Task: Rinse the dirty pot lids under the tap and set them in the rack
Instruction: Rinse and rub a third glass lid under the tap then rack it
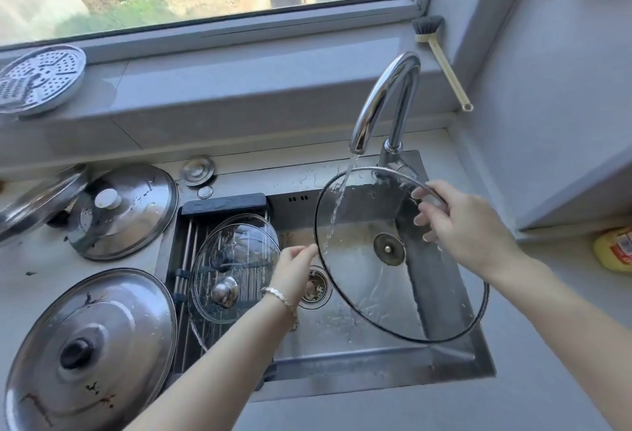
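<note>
The rinsing step is in hand: a large glass lid (402,256) hangs tilted over the sink (455,358), and the stream from the tap (383,102) strikes it near its upper left rim. The right hand (458,225) has its grip closed on the lid's upper right rim, fingers curled over the edge; the left hand (297,268) pinches or steadies the left rim with its grip nearly closed. Two glass lids (236,270) already lie in the rack (222,204) across the sink's left side. Three steel lids (123,211) wait on the tabletop (20,280), the nearest one streaked with brown dirt. Next, I judge, the lid needs turning so water reaches the whole face, then carrying left to the rack, where space beside the two lids looks tight and wet glass may slip. A yellow bottle (614,249) at right bears a red label, too blurred to read; no other writing is legible.
</note>
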The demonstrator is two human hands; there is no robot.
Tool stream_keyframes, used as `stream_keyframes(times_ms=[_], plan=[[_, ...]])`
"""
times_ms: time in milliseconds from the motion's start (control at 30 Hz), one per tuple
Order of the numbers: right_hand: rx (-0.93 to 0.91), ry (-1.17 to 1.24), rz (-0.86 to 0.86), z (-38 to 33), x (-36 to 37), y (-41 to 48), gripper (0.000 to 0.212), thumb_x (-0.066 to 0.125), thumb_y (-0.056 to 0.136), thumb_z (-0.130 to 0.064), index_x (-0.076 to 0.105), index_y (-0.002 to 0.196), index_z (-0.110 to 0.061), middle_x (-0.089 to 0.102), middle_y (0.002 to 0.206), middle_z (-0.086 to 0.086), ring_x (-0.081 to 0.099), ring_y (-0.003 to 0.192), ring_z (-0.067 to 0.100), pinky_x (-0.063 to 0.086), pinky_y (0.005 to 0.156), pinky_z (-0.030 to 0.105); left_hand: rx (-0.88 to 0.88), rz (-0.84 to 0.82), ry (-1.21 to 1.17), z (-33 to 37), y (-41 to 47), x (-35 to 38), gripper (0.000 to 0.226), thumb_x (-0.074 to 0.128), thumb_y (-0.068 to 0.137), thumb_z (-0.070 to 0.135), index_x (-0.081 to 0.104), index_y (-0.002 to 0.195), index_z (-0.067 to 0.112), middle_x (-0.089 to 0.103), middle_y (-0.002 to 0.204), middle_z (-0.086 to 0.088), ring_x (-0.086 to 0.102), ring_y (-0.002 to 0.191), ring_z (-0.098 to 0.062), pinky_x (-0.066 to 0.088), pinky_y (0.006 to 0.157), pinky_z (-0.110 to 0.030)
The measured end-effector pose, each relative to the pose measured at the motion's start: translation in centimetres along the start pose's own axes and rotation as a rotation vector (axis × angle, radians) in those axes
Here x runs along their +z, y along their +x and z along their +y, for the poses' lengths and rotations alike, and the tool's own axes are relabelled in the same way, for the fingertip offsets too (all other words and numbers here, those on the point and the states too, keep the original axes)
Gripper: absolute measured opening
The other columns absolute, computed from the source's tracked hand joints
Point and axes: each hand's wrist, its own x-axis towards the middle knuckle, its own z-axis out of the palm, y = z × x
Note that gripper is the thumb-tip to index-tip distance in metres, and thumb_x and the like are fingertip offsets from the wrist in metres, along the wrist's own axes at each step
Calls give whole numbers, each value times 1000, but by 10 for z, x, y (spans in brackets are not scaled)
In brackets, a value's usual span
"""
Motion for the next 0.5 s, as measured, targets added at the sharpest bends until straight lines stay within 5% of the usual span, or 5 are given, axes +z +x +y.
stream_keyframes(times_ms=[67, 133, 233, 300, 500], plan=[[153, 255, 11, 4, -8, 6, 20, 47, 94, -13, 54, 84, -29, 69, 73, 3, 66, 56, 25, 51, 47, 29, -93, 14, -115, -6, 1, -11, 20, 44, 95, 26, 51, 105, 10, 47, 81, -1, 53, 97, -21, 41, 89, -36], [286, 461, 2, 13, -10, 12, 19, 44, 95, -11, 52, 85, -25, 68, 74, 13, 66, 49, 29, 51, 40, 31, -185, -28, -167, -10, -2, -19, 26, 38, 96, 33, 53, 101, 12, 57, 94, -5, 51, 115, -27, 39, 97, -42], [491, 736, -28, 31, 5, 16, 15, 42, 97, -8, 49, 86, -16, 65, 77, 23, 64, 44, 32, 52, 36, 35, -241, -222, -383, -7, -8, -28, 59, 24, 93, 55, 53, 115, 8, 62, 104, -21, 61, 92, -34, 53, 74, -46], [635, 857, -88, 45, 29, 12, 13, 40, 97, -7, 47, 88, -14, 64, 83, 26, 65, 46, 31, 51, 36, 33, -195, -245, -483, 1, -9, -36, 59, 21, 92, 58, 51, 114, 11, 61, 107, -26, 61, 89, -37, 53, 70, -49], [973, 1264, -235, 65, 122, -23, 15, 35, 99, -9, 47, 94, -16, 72, 71, 17, 70, 56, 30, 51, 36, 30, -64, -132, -196, 42, -10, -61, 48, 28, 95, 48, 48, 111, 8, 62, 95, -26, 65, 77, -35, 57, 53, -44]])
